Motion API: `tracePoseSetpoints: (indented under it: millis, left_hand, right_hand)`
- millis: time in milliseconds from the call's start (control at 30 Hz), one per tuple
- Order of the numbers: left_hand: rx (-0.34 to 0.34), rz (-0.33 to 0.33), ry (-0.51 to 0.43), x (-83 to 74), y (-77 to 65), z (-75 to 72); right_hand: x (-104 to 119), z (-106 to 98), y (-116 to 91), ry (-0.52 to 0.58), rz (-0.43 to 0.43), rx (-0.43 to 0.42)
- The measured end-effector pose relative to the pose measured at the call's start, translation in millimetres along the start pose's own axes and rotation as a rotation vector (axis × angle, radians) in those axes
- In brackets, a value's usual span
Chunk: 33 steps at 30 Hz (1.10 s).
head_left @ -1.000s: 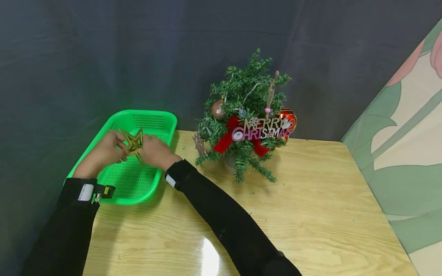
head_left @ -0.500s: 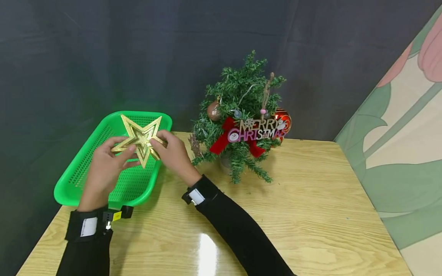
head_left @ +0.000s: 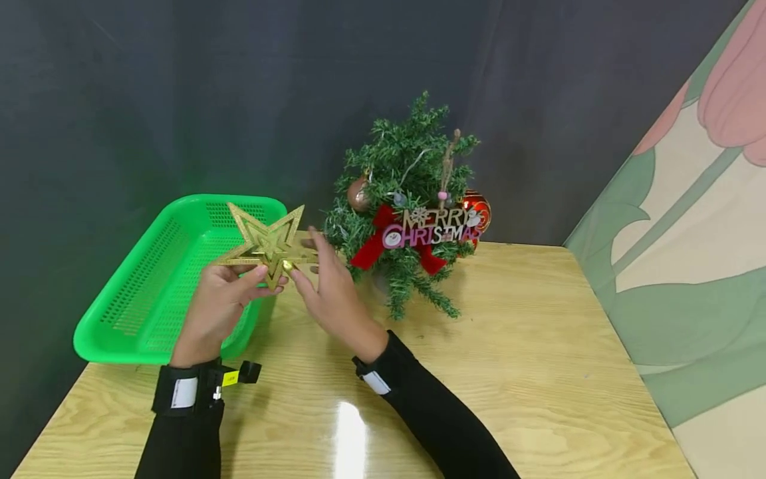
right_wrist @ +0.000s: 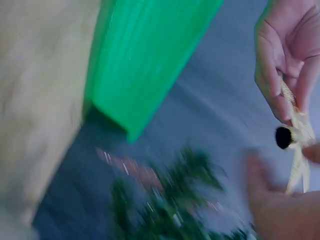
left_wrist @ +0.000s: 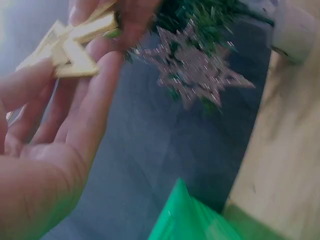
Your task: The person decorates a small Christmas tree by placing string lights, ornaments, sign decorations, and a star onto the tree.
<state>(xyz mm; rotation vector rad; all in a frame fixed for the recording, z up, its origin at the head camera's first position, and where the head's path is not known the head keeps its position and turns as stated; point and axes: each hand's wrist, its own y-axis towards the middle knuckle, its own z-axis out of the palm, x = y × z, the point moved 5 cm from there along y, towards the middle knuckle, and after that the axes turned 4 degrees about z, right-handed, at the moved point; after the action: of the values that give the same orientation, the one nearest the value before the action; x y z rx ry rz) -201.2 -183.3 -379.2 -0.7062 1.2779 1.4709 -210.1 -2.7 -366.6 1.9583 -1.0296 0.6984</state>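
A gold star tree topper (head_left: 269,243) is held up at the basket's right side, in front of the tree. My left hand (head_left: 218,299) pinches its lower left part between thumb and fingers. My right hand (head_left: 338,296) is at the star's right point, thumb touching the short gold tube (head_left: 288,266) at its base. In the right wrist view, a blurred finger (right_wrist: 256,172) of that hand stands apart from the star. The tube's dark round opening (right_wrist: 283,137) shows there. The small Christmas tree (head_left: 413,166) stands just right of the right hand.
A green plastic basket (head_left: 128,266) sits at the table's left. On the tree hang a MERRY CHRISTMAS sign (head_left: 439,227), a red bow (head_left: 370,249), a red ball (head_left: 477,205), a pinkish ball (head_left: 358,194) and a glittery snowflake (left_wrist: 195,70). A dark curtain (head_left: 269,100) hangs behind the table (head_left: 509,372).
Both hands have brought the star up from inside the basket and rightward, its face turning into view. The right fingers, earlier gripping the star, have spread. The head view has shifted slightly.
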Motion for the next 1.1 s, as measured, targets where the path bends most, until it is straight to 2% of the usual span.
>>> tracePoseSetpoints:
  millis: [100,167,267,367,433,500,667,800,867,967,1033,1100]
  left_hand:
    - [-0.076,0.105,-0.112,-12.4,6.8,7.1]
    - [-0.098,0.174,-0.196,-20.4,10.4,13.6]
    - [-0.122,0.247,-0.311,-30.4,15.2,24.3]
    - [-0.164,0.292,-0.345,-37.9,17.7,32.4]
    - [-0.191,0.31,-0.332,-39.8,17.9,36.1]
    - [-0.212,0.318,-0.307,-38.2,16.6,39.3]
    - [-0.232,0.307,-0.248,-27.3,13.7,47.3]
    - [-0.225,0.328,-0.246,-27.8,13.3,54.9]
    - [-0.224,0.331,-0.28,-31.5,14.9,59.4]
    - [-0.216,0.311,-0.366,-40.1,24.7,68.6]
    - [-0.203,0.296,-0.414,-48.0,35.9,76.2]
    - [-0.191,0.289,-0.437,-57.1,50.2,84.4]
  right_hand:
    - [-4.9,-11.5,-21.2,-0.028,0.162,0.205]
    - [-6.2,-22.2,-40.9,-0.108,0.219,0.356]
    - [-5.1,-42.5,-69.5,-0.223,0.231,0.575]
    - [0.1,-65.7,-89.6,-0.273,0.198,0.755]
    - [4.2,-82.4,-98.7,-0.263,0.179,0.829]
    - [9.0,-98.6,-104.6,-0.24,0.166,0.857]
    - [16.5,-135.1,-114.7,-0.206,0.108,0.782]
    - [19.3,-165.7,-121.1,-0.171,-0.056,0.672]
    - [20.3,-181.7,-121.9,-0.118,-0.149,0.588]
    - [19.8,-204.4,-117.9,-0.001,-0.249,0.436]
    - [17.6,-217.0,-109.8,0.143,-0.292,0.325]
    - [15.3,-230.1,-94.8,0.277,-0.341,0.18]
